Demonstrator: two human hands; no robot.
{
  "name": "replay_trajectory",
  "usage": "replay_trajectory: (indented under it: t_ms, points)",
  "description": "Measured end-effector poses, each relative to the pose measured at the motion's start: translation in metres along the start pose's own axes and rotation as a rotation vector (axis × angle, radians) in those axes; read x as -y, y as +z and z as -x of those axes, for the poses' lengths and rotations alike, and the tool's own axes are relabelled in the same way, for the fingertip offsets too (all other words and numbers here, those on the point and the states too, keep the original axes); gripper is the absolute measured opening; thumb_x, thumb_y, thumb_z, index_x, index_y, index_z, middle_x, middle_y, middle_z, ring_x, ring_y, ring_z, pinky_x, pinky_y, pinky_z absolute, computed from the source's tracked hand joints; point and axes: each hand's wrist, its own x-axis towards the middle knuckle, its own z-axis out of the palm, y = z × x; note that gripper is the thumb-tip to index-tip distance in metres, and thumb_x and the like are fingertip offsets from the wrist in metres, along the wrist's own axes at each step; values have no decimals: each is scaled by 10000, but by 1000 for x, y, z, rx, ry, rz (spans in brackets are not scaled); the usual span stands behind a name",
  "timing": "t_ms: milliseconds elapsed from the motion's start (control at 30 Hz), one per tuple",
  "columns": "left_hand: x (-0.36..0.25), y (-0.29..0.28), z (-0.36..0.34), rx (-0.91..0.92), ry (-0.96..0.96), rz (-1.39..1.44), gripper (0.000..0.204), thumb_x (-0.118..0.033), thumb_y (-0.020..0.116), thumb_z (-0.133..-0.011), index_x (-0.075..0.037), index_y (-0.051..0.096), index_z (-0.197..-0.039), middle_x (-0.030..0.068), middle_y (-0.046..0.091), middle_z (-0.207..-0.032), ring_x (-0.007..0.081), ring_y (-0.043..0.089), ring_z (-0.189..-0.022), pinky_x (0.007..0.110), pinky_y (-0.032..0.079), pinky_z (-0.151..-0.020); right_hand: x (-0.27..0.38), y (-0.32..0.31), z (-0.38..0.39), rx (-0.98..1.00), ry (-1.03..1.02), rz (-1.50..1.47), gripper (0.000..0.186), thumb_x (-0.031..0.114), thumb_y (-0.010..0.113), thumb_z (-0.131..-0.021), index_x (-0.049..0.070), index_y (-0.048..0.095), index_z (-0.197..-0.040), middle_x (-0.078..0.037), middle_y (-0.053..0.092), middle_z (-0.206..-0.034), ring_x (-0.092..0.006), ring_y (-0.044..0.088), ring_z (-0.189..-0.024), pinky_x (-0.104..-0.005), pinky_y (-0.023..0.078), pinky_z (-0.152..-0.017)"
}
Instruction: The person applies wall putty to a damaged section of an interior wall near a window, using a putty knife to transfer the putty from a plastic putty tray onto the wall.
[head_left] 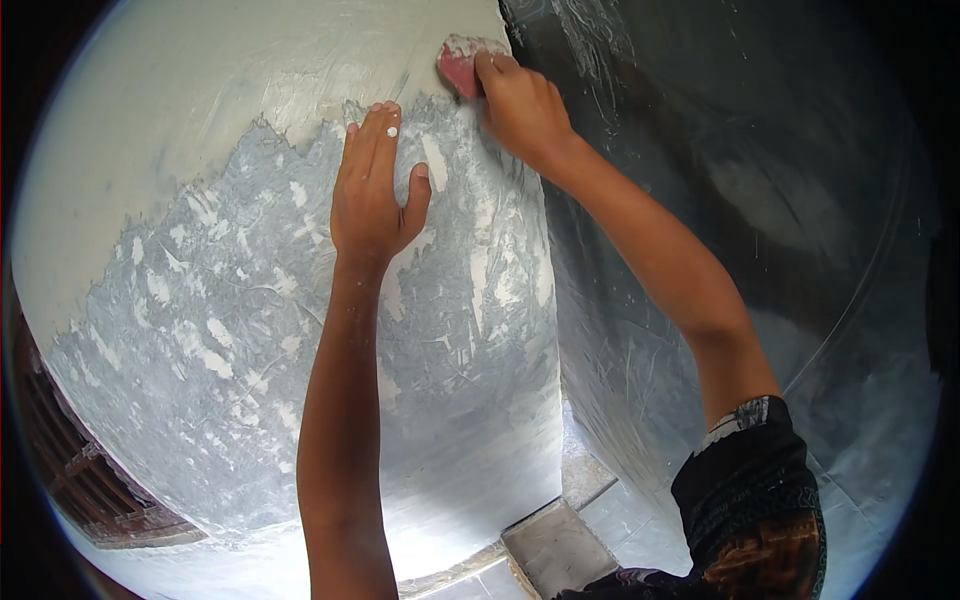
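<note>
A pale wall (270, 60) is in front of me, its upper part coated in smooth cream putty. Below a ragged edge its surface (250, 320) turns grey with scattered white patches. My right hand (528, 112) is closed around a pink-red putty spreader (459, 72), smeared white along the top. The spreader is against the coated part, close to the wall's right corner; my fingers hide some of it. Lower and to the left, my left hand (372, 195) lies flat near the ragged edge, fingers stretched, holding nothing. A white spot marks one of its fingers.
To the right runs a dark, shiny wall (760, 200) with white streaks. A brown grille (90, 470) sits at the lower left. Floor tiles (560, 550) show at the bottom, below the wall's corner.
</note>
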Motion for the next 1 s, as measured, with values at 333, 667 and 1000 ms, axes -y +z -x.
replay_trajectory:
  t_ms: [333, 667, 1000]
  points:
    - [-2, -3, -4, -9, 20, 27, 516, -151, 581, -899, 76, 535, -1360, 245, 577, -1394, 403, 510, -1362, 549, 364, -1151, -4, -25, 6, -74, 104, -172, 369, -37, 606, -796, 17, 633, -1160, -207, 641, -926, -418, 655, -842, -506, 519, -730]
    - [8, -5, 7, -68, 85, 111, 487, -151, 568, -920, 66, 555, -1356, 233, 602, -1376, 400, 524, -1348, 538, 367, -1152, 59, -59, 140, 208, 432, -596, 208, 8, 652, -864, -4, 693, -1067, -121, 637, -808, -235, 665, -732, -402, 554, -658]
    - [-109, -26, 152, 72, -210, 247, 552, -353, 358, -1075, 15, 450, -1476, 180, 538, -1479, 370, 475, -1406, 560, 283, -1202, 93, -117, 309, 440, 1391, -1381, 171, 134, 626, -1006, 6, 711, -1082, -77, 714, -1006, -123, 666, -853, -295, 571, -694]
